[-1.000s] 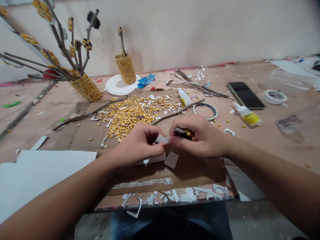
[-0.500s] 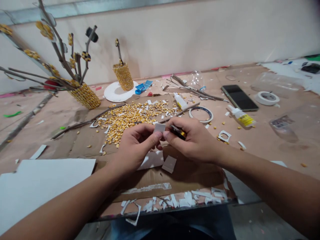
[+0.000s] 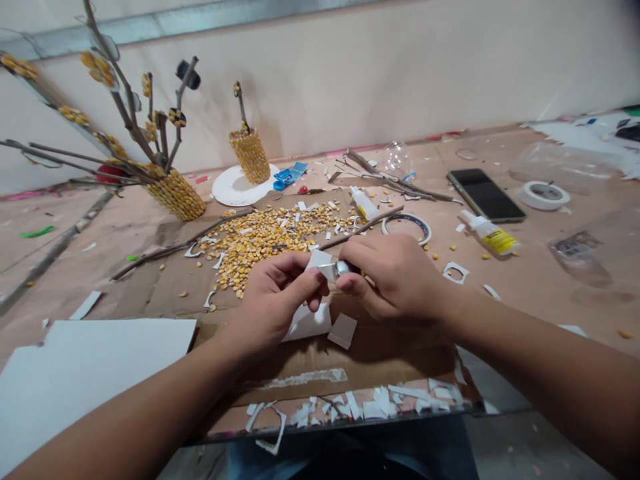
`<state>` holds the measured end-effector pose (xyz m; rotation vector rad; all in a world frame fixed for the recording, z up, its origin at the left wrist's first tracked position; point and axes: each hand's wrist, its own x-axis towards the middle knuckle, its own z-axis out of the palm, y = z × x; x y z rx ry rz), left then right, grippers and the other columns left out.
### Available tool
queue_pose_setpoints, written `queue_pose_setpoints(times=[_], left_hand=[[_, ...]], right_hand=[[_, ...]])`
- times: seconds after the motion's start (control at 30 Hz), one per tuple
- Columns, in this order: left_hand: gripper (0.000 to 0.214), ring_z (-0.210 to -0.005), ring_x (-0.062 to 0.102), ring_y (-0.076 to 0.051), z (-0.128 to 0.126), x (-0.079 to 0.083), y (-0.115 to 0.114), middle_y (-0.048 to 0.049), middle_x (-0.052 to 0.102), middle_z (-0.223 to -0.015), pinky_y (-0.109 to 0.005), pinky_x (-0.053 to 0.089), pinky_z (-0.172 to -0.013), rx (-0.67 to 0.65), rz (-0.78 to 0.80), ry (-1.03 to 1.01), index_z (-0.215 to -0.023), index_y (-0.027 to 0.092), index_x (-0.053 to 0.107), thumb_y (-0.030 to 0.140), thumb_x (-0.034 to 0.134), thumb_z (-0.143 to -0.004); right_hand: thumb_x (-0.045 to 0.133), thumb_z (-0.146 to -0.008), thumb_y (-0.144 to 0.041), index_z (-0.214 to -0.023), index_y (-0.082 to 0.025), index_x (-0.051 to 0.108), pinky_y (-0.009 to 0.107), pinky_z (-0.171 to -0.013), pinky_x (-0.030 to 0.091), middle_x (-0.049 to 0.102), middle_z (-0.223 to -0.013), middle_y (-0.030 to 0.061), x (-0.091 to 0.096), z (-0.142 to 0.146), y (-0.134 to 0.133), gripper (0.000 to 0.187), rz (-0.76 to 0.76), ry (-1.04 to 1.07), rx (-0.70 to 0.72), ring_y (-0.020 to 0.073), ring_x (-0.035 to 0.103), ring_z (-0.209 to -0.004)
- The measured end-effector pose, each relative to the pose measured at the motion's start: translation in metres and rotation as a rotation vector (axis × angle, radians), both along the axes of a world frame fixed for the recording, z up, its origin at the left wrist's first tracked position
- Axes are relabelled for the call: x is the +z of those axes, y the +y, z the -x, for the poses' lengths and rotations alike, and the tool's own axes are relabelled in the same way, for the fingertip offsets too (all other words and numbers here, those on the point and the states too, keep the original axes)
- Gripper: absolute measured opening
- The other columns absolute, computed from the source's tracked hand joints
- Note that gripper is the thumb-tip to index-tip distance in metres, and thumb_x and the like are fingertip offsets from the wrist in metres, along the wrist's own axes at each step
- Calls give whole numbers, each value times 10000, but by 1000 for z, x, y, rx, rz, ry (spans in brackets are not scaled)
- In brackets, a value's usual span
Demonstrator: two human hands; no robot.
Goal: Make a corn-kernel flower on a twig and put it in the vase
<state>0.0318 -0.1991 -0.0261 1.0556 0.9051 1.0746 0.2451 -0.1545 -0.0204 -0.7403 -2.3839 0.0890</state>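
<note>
My left hand [image 3: 277,300] pinches a small white paper piece [image 3: 318,260] between thumb and fingers, held just above the cardboard. My right hand [image 3: 395,273] is closed round a small cutter [image 3: 336,269], whose metal tip touches the paper piece. Only the tip of the tool shows; the rest is hidden in my fist. Below the hands lie two white paper offcuts [image 3: 325,325] on a brown cardboard sheet [image 3: 380,353]. A pile of corn kernels [image 3: 260,237] lies just beyond my left hand.
A corn-covered vase with branches [image 3: 175,193] stands back left, a smaller corn-covered cup [image 3: 250,157] on a white plate. Glue bottles [image 3: 493,233], tape rolls [image 3: 545,195], a phone [image 3: 485,195], twigs [image 3: 390,175], a white sheet [image 3: 75,373] and paper scraps [image 3: 360,403] lie around.
Both hands lifted the paper piece slightly off the cardboard and drew closer together. The tool turned in my right hand, so its metal tip shows instead of the yellow body.
</note>
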Motion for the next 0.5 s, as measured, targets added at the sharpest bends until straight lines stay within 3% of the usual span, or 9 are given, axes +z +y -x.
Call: queue_pose_setpoints(times=[0.27,0.5], left_hand=[[205,-541,522,-48,1,3,-2,22,648,-629,-143,426,-524,4,35,5,-822,177,792,362,873,-854],[236,-506,531,-46,1,16,-4,11,687,-624,-133,396,-476,-21,85,4,-737,166,780,351,914,-796]], right_hand=[[253,-1129,-561,-786,-185,591,321,-570,217,570,-682,25,3,3,-2,611,-40,-22,23,170,436,-589],[289,-1121,-572,-763,-188,585,321,-557,208,557,-675,13,5,-4,3,603,-37,-16,93,160,425,-574]])
